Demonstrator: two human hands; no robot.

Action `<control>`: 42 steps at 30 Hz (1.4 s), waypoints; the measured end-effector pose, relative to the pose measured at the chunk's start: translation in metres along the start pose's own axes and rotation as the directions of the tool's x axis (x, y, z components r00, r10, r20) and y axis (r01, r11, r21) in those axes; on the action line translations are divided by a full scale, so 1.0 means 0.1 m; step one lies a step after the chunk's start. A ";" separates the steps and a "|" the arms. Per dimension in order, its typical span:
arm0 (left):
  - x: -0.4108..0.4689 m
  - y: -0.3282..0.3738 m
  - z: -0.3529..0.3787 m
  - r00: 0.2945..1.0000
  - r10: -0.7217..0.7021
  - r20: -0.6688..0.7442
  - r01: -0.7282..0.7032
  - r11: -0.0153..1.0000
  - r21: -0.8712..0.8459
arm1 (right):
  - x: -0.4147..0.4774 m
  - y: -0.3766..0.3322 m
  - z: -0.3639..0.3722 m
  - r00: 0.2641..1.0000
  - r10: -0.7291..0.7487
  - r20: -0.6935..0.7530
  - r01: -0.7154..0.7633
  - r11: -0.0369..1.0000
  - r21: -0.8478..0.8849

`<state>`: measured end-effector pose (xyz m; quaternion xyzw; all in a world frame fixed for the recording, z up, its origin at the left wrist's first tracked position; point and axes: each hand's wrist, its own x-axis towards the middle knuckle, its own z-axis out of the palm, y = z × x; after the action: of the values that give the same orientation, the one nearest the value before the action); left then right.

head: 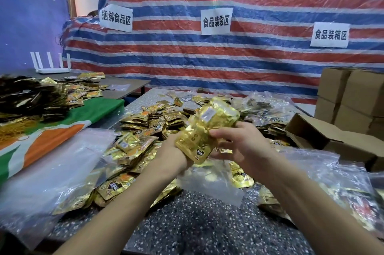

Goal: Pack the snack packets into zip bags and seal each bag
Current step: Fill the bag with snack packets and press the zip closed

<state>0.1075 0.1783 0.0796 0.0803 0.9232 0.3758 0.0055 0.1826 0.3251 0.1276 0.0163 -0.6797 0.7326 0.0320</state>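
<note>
Bundle: gold snack packets (207,128) stacked, held above a clear zip bag (207,184) on the table (197,223).
Right hand (239,140): my thumb and fingers curl round the stack.
Left hand (172,150): against the stack's lower end; fingers hidden, so I cannot tell their grip.
Risk: slick foil may fan out and spill into the loose pile (149,121).
Unclear: where the bag's mouth is.

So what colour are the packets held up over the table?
Shiny gold packets with small dark printed marks; the head view shows them.
</note>
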 end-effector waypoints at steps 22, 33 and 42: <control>-0.11 -0.03 -0.40 0.992 0.113 0.049 -0.071 0.853 -0.518 | 0.05 -0.02 -0.25 0.969 -0.207 0.133 0.245 0.746 -0.619; -0.18 0.12 -0.35 0.924 0.234 -0.301 -0.354 0.821 -0.448 | -0.01 -0.19 -0.29 0.892 -0.396 0.216 0.364 0.348 -0.864; -0.18 0.05 -0.38 0.897 0.255 -0.362 -0.383 0.855 -0.349 | -0.03 -0.09 -0.37 0.962 -0.144 0.232 0.270 0.620 -0.737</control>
<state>0.1230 0.1532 0.1095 0.1726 0.7861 0.5649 -0.1821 0.1864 0.3621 0.1335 0.1348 -0.9180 0.3664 0.0689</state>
